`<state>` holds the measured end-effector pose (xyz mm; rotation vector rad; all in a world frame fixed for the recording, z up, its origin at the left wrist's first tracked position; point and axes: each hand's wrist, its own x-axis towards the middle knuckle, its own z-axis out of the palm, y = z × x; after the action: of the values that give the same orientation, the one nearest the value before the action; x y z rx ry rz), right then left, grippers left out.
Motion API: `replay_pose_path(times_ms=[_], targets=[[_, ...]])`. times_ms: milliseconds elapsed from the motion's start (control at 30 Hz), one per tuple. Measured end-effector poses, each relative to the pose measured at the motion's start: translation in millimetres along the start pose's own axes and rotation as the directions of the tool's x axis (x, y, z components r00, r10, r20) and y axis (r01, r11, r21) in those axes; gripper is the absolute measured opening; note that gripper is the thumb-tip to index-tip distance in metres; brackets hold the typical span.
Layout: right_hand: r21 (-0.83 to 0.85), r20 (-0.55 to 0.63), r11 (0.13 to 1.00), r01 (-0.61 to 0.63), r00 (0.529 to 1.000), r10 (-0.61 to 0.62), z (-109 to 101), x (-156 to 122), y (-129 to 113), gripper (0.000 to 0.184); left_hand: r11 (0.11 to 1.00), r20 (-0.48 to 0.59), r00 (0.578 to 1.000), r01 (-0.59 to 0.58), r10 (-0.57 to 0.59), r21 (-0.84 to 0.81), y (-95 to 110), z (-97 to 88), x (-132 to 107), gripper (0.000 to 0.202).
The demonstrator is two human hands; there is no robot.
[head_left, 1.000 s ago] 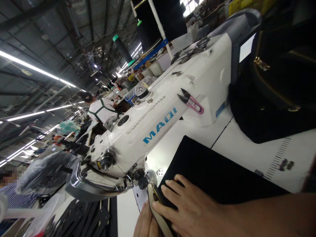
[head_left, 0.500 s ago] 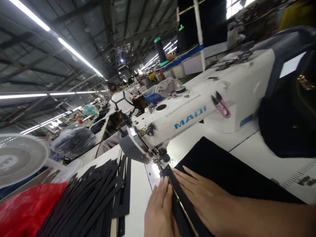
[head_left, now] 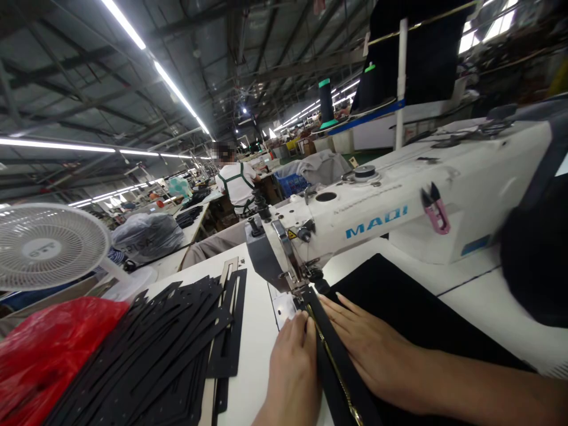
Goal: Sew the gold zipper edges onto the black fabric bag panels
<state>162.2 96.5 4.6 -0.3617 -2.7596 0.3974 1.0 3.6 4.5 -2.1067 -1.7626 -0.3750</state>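
Note:
A black strip with a gold zipper point(head_left: 331, 359) runs lengthwise from the sewing machine's point(head_left: 377, 222) presser foot point(head_left: 298, 291) toward me. On its left edge, close to the needle, my left hand point(head_left: 293, 361) is closed, fingers bent and thumb pressed in. My right hand point(head_left: 370, 343) lies flat along the strip's right side, fingers stretched toward the foot. Under the right hand and forearm spreads a large black fabric panel point(head_left: 390, 296). The strip's far end sits at the foot; the needle tip is too small to make out.
Slotted black pieces point(head_left: 155, 349) are piled on the left of the white table point(head_left: 255, 349). Beside them are a red plastic bag point(head_left: 53, 355) and a white fan point(head_left: 48, 248). Pink thread snips point(head_left: 435, 213) rest on the machine arm. A co-worker point(head_left: 235, 183) sits ahead.
My left fingers, flat before, are now bent at the strip's edge. The strip's far end has shifted further under the foot. The camera view has swung left.

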Motion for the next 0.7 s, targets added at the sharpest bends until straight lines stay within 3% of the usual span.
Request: replay_pose_path(times_ms=[267,500,700], targets=[[0.052,-0.012,0.999,-0.005,1.000,0.006,2,6,8,0.050,0.996,-0.033,0.996,-0.084,0.085,0.023,-13,13.4,1,0.037],[0.121,-0.013,0.991,-0.064,0.998,0.066,-6,7,5,0.053,0.989,0.100,0.987,-0.133,0.126,0.062,-26,17.6,-8,0.044],[0.236,0.033,0.968,-0.082,0.997,0.077,-18,8,8,0.051,0.993,-0.003,0.995,-0.100,0.100,0.066,-32,24.5,-10,0.052]])
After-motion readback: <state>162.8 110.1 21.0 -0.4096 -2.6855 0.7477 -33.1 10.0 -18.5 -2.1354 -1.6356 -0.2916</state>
